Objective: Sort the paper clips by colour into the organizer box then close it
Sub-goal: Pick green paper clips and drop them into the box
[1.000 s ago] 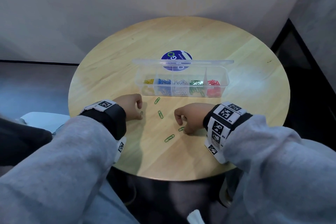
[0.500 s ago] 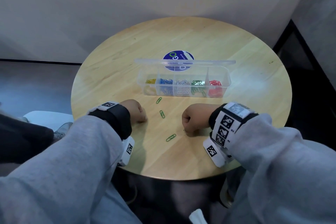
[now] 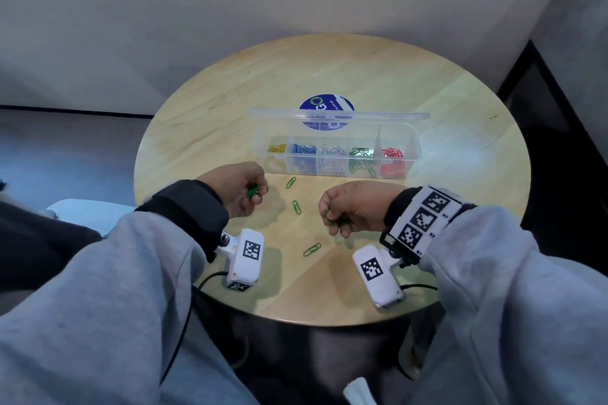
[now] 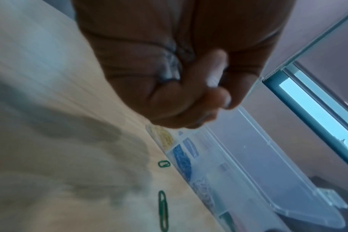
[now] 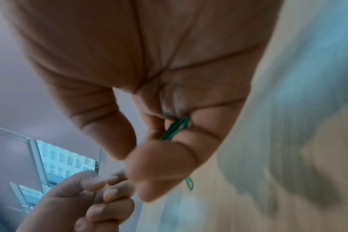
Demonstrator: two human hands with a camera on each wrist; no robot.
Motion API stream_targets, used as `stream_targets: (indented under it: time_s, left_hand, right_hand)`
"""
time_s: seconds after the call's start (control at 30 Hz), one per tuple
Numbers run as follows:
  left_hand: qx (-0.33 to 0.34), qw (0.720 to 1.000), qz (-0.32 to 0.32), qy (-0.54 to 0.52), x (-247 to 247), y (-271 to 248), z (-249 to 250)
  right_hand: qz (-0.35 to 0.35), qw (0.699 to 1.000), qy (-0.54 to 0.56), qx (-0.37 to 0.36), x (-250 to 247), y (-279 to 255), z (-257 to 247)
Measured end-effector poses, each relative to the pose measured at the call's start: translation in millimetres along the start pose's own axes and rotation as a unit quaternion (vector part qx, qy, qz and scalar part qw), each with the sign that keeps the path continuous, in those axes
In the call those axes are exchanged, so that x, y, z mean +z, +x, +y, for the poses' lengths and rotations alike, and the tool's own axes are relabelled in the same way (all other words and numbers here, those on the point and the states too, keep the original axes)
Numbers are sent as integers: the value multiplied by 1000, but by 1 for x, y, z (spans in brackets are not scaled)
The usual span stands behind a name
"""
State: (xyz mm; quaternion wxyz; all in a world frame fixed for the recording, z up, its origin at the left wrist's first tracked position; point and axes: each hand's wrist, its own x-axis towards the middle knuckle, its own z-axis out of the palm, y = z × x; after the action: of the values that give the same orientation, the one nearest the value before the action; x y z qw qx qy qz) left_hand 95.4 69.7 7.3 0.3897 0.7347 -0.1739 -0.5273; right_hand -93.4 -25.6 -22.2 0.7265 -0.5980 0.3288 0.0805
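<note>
The clear organizer box [image 3: 415, 164] stands open on the round wooden table [image 3: 362, 69], its lid [image 3: 339, 115] raised behind; compartments hold yellow, blue, white, green and red clips. Three loose green paper clips lie in front of it: one [image 3: 291, 182] nearest the box, one [image 3: 296, 207] between my hands, one [image 3: 312, 249] closer to me. My left hand [image 3: 253, 191] is lifted and curled round green clips [image 3: 252, 191]. My right hand [image 3: 334, 220] grips green clips [image 5: 175, 128] in its curled fingers. In the left wrist view the left hand [image 4: 189, 87] is a closed fist above the box [image 4: 238, 180].
A round blue sticker [image 3: 326, 105] sits on the table behind the lid. The table edge [image 3: 296, 319] runs just under my wrists, with dark floor below. A wall rises behind the table, and a window [image 4: 318, 113] shows in the wrist views.
Both hands have lifted off the table and turned, so the wrist cameras now show beneath them. The green clip by my right hand is gone from the table; three stay put.
</note>
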Motion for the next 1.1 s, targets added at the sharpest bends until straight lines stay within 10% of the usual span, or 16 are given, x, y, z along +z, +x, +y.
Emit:
stream_targets:
  time_s: [0.13,0.3,0.57,0.8,1.0,1.1]
  left_hand:
    - [6,975,16,219,10,1,-1]
    - [74,875,42,476,21,7,-3]
    - [137,777,4,615,40,23,-8]
    - [114,787,36,605,42,26,-9]
    - [93,796,32,597,45,23,-10]
    - [67,843,20,533,43,20,-12]
  right_hand:
    - [-17,1000,8,11,6,1,-2]
    - [-10,997,-76,9,12,3,-2]
    - [17,891,-454,5,35,6,3]
    - [5,795,-607,-15,42,21,5]
    - [29,807,-589,-25,41,17,7]
    - [15,799,-601,16,41,19,6]
